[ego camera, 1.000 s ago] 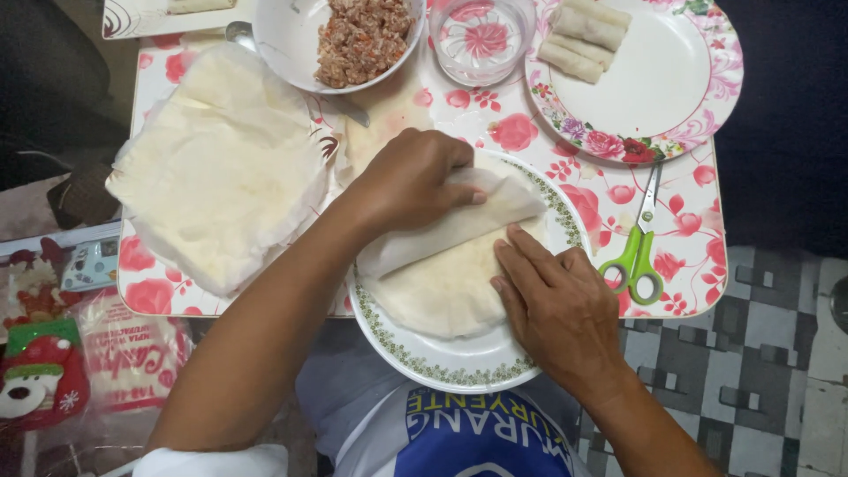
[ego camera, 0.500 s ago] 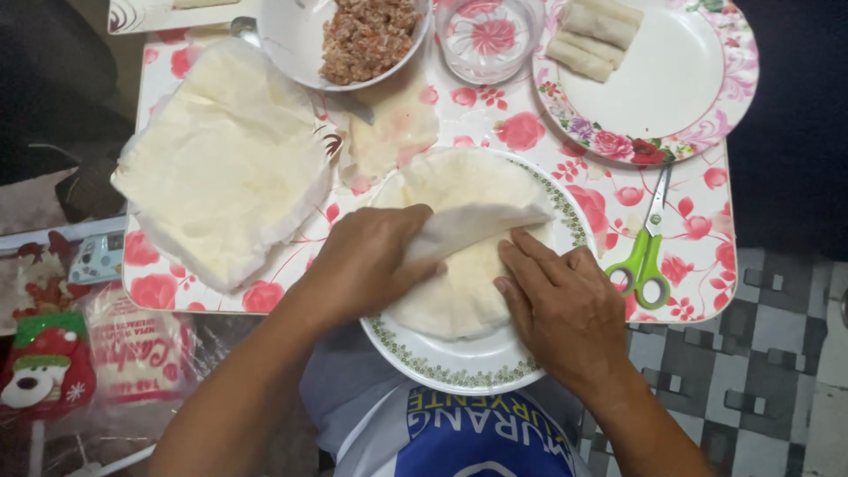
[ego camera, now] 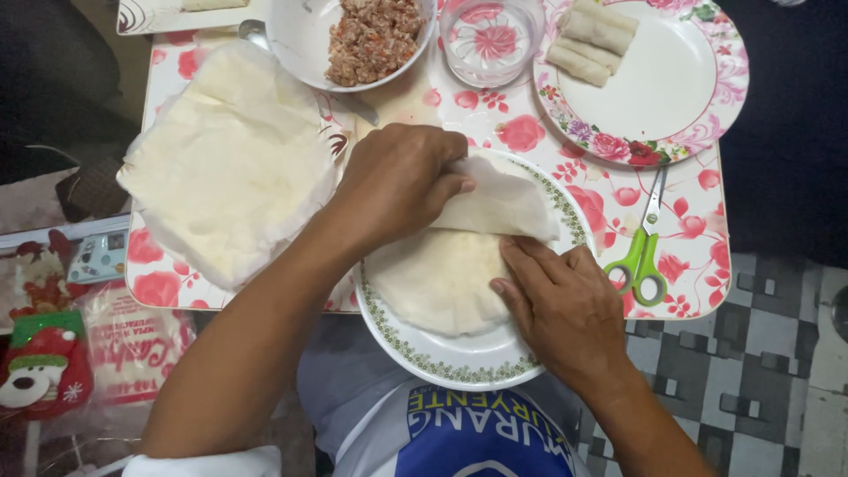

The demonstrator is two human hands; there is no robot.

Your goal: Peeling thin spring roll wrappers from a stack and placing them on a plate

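Note:
A thin pale round wrapper (ego camera: 437, 283) lies on a white plate with a green patterned rim (ego camera: 459, 367). Its far part is folded over into a flap (ego camera: 503, 208). My left hand (ego camera: 397, 181) rests on that flap, with fingers curled over its left end. My right hand (ego camera: 561, 305) lies flat on the wrapper's right side, fingertips at the fold's near edge. What is inside the fold is hidden.
A stack of pale wrappers (ego camera: 230, 163) lies left. At the back stand a white bowl of minced filling (ego camera: 371, 35), a small glass bowl (ego camera: 490, 40), and a floral plate (ego camera: 671, 88) with finished rolls (ego camera: 592, 40). Green-handled scissors (ego camera: 640, 252) lie right on the floral table (ego camera: 530, 132).
My left hand slid toward me and then back up over the folded flap. The flap sits further over the wrapper now. My right hand stayed in place.

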